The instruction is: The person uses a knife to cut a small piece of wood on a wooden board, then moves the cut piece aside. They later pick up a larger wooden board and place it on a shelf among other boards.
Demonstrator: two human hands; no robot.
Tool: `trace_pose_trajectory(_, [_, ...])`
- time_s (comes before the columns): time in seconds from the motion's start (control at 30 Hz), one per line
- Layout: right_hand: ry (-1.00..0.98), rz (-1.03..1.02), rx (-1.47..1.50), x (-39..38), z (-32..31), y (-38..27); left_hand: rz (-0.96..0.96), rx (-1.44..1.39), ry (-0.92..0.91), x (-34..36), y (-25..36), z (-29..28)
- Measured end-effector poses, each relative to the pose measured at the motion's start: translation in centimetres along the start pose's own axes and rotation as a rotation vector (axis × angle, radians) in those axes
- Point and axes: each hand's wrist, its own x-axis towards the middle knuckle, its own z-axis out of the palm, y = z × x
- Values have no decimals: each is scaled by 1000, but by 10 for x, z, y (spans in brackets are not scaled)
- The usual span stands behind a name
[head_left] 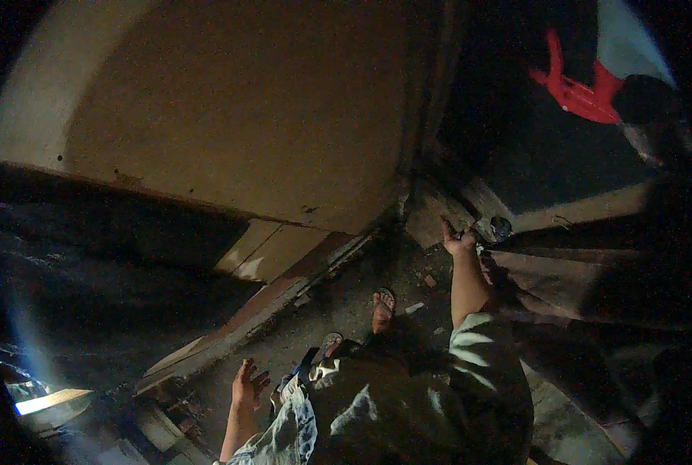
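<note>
My right hand [461, 242] reaches forward over the dim ground with its fingers apart and nothing in them. Just to its right sits a small, round, dark object [501, 226], whose kind I cannot make out. Low on the left, my left hand [248, 384] is raised beside my shirt, fingers loosely bent and apart, holding nothing. My sandalled foot [384, 304] stands on the ground between the two arms.
A large brown flat surface [245, 101] fills the far left, edged by a ledge [284, 287]. Small debris [414, 308] lies near my feet. A red plastic chair-like object [582, 101] is at far right. Brown sheeting [547, 279] spreads on the right.
</note>
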Motion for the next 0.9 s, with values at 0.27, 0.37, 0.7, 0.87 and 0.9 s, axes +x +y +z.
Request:
trace_pose_trajectory(0.27, [97,-47,60,-42,5,12,12,-11,-11,-2,-15,3])
trace_pose_trajectory(0.37, [153,-55,3,-55,0,14,14,-29,-38,-6,-21,3])
trace_pose_trajectory(0.7, [240,-60,-318,-78,-96,28,45,-55,-62,-6,-22,-9])
trace_pose_trajectory(0.87, [362,36,-877,-81,-204,32,48,-161,-128,17,-39,-42])
trace_pose_trajectory(0.9, [339,-8,-1012,-92,-215,44,68,-145,-119,4,-32,-44])
